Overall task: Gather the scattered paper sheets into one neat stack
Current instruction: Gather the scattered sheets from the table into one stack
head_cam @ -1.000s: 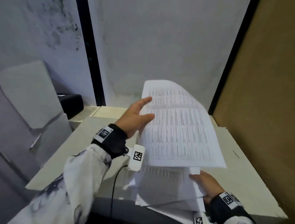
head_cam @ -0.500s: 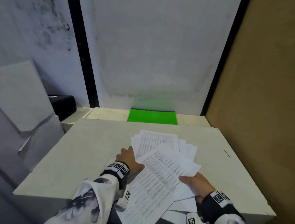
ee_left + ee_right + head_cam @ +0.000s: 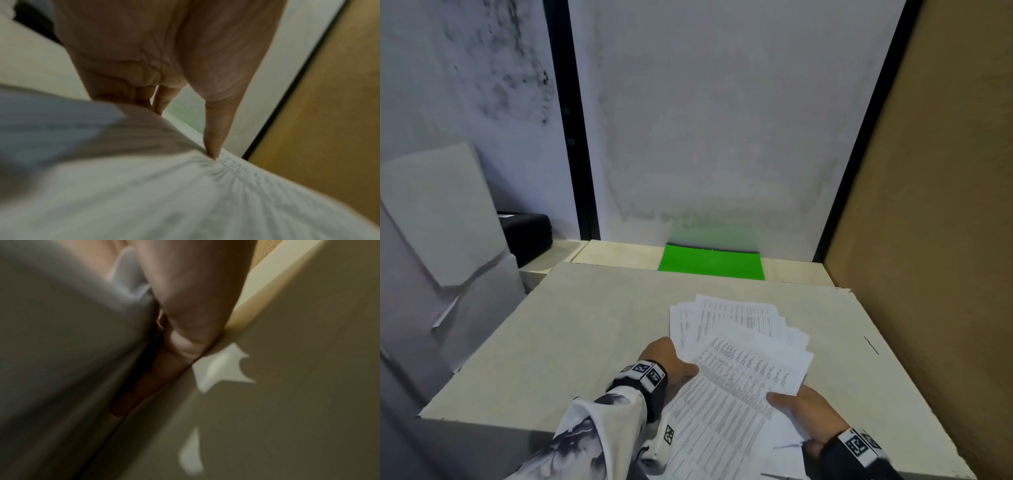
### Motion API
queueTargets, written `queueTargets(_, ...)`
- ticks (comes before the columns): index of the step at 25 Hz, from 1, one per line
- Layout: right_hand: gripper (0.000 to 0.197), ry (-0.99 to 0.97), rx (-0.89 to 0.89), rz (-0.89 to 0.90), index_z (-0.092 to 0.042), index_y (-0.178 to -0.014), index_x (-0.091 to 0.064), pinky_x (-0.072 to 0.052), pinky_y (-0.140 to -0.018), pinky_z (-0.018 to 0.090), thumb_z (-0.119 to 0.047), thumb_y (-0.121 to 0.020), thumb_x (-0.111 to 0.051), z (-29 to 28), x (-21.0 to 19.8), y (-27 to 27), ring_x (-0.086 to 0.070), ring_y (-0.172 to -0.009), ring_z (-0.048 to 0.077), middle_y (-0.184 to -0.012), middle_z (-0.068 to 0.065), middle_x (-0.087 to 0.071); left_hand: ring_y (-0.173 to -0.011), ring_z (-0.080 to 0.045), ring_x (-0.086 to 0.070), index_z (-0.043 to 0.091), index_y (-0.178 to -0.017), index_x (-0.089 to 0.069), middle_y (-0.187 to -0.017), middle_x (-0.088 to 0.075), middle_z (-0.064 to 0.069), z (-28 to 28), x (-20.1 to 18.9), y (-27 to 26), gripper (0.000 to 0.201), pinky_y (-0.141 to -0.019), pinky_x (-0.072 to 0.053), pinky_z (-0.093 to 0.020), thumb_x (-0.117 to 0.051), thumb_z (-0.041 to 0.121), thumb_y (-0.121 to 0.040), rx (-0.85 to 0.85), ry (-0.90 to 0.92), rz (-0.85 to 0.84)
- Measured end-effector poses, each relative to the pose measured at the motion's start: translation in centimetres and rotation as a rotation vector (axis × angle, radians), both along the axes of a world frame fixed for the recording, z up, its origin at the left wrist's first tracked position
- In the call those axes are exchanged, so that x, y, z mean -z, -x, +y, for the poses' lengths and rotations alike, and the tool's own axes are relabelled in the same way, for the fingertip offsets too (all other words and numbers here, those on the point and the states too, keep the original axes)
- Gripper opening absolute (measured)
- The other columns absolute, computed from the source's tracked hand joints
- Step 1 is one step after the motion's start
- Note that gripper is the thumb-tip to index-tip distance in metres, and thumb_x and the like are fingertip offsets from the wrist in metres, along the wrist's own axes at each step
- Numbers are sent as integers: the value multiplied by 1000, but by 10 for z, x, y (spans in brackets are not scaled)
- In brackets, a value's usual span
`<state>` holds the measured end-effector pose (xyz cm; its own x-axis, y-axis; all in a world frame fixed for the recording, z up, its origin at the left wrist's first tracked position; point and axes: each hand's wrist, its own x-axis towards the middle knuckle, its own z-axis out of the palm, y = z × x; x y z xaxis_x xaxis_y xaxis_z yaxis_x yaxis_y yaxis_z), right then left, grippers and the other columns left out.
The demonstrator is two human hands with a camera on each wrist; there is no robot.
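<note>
Several printed white paper sheets (image 3: 739, 363) lie fanned in a loose pile on the pale table (image 3: 585, 329), near its front right. My left hand (image 3: 671, 359) holds the pile's left edge; in the left wrist view its thumb (image 3: 214, 139) presses on top of the sheets (image 3: 185, 194) while the fingers go under them. My right hand (image 3: 799, 407) grips the pile's near right corner, thumb on top. The right wrist view is blurred, with that hand (image 3: 195, 296) closed against a sheet (image 3: 61, 353).
A bright green folder (image 3: 710, 262) lies flat at the back by the wall. A black case (image 3: 527, 236) sits at the back left beside leaning grey slabs (image 3: 438, 222). A brown board (image 3: 928, 240) walls off the right side.
A second ago both hands held the sheets raised and tilted up in front of the wall. They have come down flat onto the table, fanned out, uncovering the green folder.
</note>
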<state>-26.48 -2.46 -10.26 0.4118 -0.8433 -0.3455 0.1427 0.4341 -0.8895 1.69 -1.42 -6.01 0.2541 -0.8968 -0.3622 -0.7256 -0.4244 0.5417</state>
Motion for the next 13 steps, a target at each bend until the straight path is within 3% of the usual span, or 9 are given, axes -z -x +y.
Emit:
queueTargets(1, 86, 21, -18, -10, 3, -130, -61, -63, -75, 31, -13, -53, -96, -1, -2, -2, -75, -107, 26, -121, 13, -76, -86, -21, -71, 15, -100, -69, -95, -74, 1, 2, 1, -2, 48, -84, -62, -36, -75, 44, -62, -20, 3, 63)
queueTargets(3, 57, 54, -28, -55, 3, -127, -61, -63, -70, 27, 1, -74, -81, 4, -13, -6, -78, -99, 21, -110, 7, -80, -87, -19, -73, 21, -99, -71, -95, -76, 3, 6, 3, -3, 53, -85, -63, -40, -74, 48, -53, -25, 3, 142)
queueTargets(4, 47, 84, -38, -86, 4, -127, -61, -63, -69, 27, 11, -81, -69, 7, -20, -7, -78, -97, 22, -108, 8, -81, -86, -18, -73, 23, -99, -71, -96, -76, 4, 8, 5, -3, 56, -83, -64, -39, -73, 51, -50, -29, 9, 163)
queueTargets(6, 46, 130, -96, -98, 5, -127, -61, -63, -73, 33, 17, -84, -62, 11, -41, -12, -76, -103, 31, -115, 16, -78, -85, -17, -74, 24, -97, -70, -98, -75, 4, 12, 4, -2, 59, -78, -64, -36, -77, 55, -48, -48, 30, 222)
queueTargets(7, 46, 162, -132, -100, 6, -128, -61, -63, -78, 40, 17, -84, -63, 13, -52, -17, -73, -107, 38, -120, 21, -75, -89, -18, -75, 22, -99, -71, -102, -75, 0, 12, 4, -1, 61, -80, -64, -36, -84, 55, -49, -45, 44, 324)
queueTargets(9, 47, 227, -203, -143, 10, -128, -60, -58, -89, 52, 16, -83, -67, 15, -77, -25, -67, -114, 50, -126, 31, -69, -103, -24, -75, 11, -112, -72, -114, -75, -11, 16, -2, 1, 63, -93, -61, -37, -98, 33, -58, -12, 47, 691)
queueTargets(11, 44, 329, -216, -127, 9, -124, -65, -58, -89, 50, 13, -80, -70, 15, -105, -27, -68, -111, 48, -123, 32, -69, -108, -29, -73, 9, -123, -62, -119, -73, -17, 18, -11, -1, 80, -92, -60, -36, -101, 18, -54, -59, 105, 968)
queueTargets(13, 42, 478, -208, -53, 4, -123, -67, -59, -89, 39, 8, -81, -73, 14, -134, -26, -71, -111, 37, -121, 22, -74, -104, -31, -74, 14, -129, -49, -115, -75, -18, 16, -25, -8, 104, -85, -62, -39, -104, 29, -42, -113, 244, 1104)
